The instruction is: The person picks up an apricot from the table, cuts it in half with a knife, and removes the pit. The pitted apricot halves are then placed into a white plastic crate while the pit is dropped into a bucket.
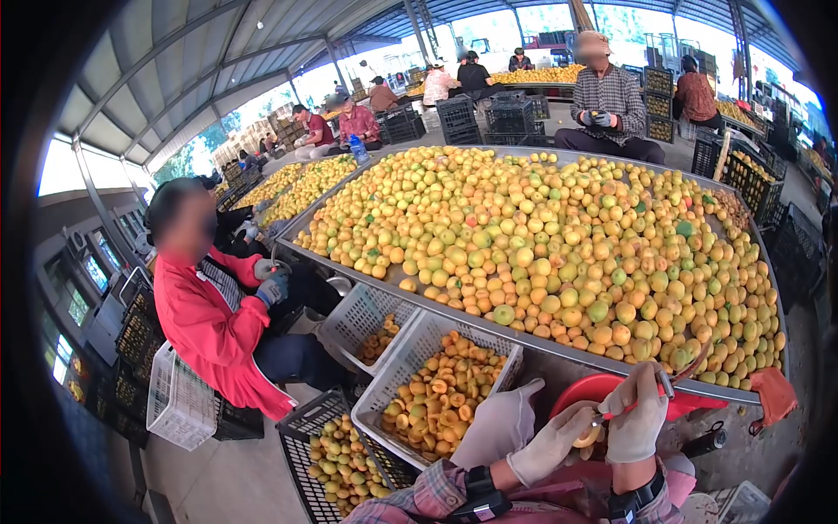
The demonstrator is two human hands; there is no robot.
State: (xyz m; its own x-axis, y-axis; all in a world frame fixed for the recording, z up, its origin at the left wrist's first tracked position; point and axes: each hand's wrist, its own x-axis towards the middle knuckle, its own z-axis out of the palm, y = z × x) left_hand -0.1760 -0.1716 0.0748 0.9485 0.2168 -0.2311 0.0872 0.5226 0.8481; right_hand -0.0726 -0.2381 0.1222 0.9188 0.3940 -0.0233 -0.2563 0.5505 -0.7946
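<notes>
My left hand (552, 444), in a pale work glove, is closed on an apricot (588, 436). Close against it, my right hand (639, 412), also gloved, grips a small hand tool (666, 384) whose metal end sticks out above the fingers. Its blade, if it has one, is hidden. Behind my hands is a red basin (574, 389), partly covered by them. A white crate (515, 365) of halved apricots stands left of my knee. Beyond the basin, the metal-edged table (559, 342) carries a wide heap of whole apricots (524, 253).
A black crate (297, 454) of whole apricots and a second white crate (336, 327) stand left. A person in a red jacket (205, 323) sits there; another in a checked shirt (611, 100) sits across the table. A red bag (772, 395) hangs at the table's corner.
</notes>
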